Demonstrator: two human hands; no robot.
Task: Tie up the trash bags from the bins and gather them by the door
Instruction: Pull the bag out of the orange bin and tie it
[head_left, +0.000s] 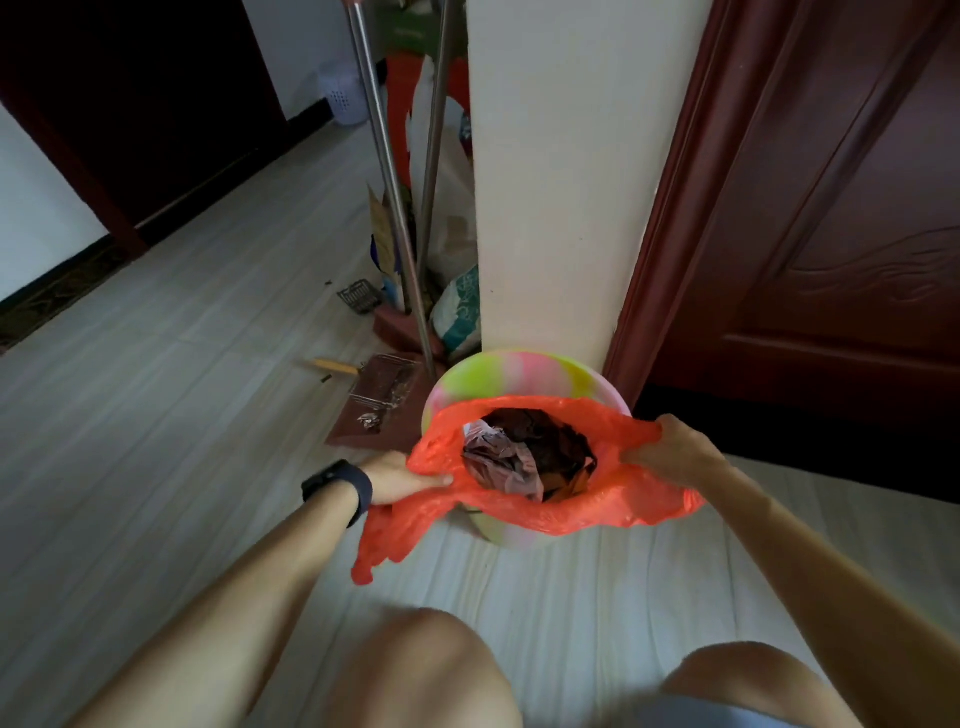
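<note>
An orange trash bag sits in a pastel pink, green and yellow bin on the floor by a white wall corner. The bag's mouth is spread wide, and dark trash and crumpled plastic show inside. My left hand, with a dark watch on its wrist, grips the bag's left edge, and a loose flap hangs down below it. My right hand grips the bag's right edge.
A dark red wooden door stands right of the wall corner. Left of the bin a dustpan, broom handles and sacks crowd the corner. A white perforated bin stands far back. My knees fill the bottom of the view.
</note>
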